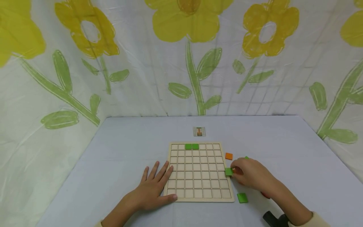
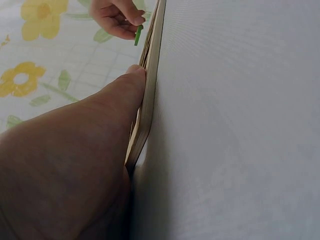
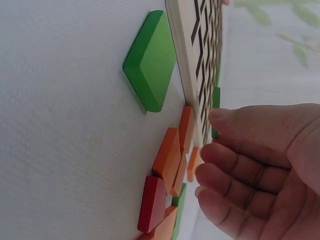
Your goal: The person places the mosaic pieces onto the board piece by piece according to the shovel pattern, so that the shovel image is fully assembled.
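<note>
A wooden grid board [image 1: 197,175] lies flat on the table, with two green square tiles [image 1: 192,146] side by side in its far row. My left hand [image 1: 153,190] rests spread on the board's left edge, its thumb on the near left corner. In the left wrist view the thumb [image 2: 117,97] lies along the board's rim. My right hand [image 1: 252,173] pinches a green tile [image 1: 228,171] between thumb and fingertips over the board's right edge. The right wrist view shows that held tile [image 3: 216,112] nearly edge-on, partly hidden by the thumb.
A loose green tile [image 1: 242,198] lies by the board's near right corner, and an orange tile [image 1: 228,156] by its right side. Several orange tiles [image 3: 167,152] and a red tile [image 3: 152,204] lie under the right hand. A small pattern card [image 1: 199,131] lies beyond the board.
</note>
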Available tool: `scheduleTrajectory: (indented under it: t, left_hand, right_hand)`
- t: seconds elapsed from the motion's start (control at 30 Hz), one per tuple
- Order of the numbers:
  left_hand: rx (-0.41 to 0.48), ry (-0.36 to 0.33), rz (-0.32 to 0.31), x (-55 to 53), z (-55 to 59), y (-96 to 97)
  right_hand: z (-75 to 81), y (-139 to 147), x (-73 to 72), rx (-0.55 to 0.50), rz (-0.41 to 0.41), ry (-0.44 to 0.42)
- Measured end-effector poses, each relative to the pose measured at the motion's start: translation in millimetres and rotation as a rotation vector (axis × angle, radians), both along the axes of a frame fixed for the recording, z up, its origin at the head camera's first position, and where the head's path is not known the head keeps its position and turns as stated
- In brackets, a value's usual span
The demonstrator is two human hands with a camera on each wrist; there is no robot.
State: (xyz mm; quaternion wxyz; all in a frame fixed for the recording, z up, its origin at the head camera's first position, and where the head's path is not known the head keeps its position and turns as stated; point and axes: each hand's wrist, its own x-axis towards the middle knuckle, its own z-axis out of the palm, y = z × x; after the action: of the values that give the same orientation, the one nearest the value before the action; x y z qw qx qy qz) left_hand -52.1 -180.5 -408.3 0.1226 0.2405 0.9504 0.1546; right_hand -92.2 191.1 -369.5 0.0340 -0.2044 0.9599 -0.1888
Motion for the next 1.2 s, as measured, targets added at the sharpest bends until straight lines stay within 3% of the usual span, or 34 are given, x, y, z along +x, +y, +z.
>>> scheduleTrajectory:
  t: [0.13,0.5,1.2]
  left_hand:
    - [0.015,0.017,0.0,-0.2,-3.1,-0.2]
    - [0.002,-0.01,-0.005,0.6,3.4,1.1]
    - [-0.002,0.005,-0.011,1.2,3.6,0.6]
  right_hand:
    - [-0.6,-2,-3.0,-0.007,-0.009,-0.012]
    - [-2.2,-8,-14.2,-0.046,-0.011,-0.048]
    - [-5.2,-23,-36.7,-0.059,0.011,-0.029]
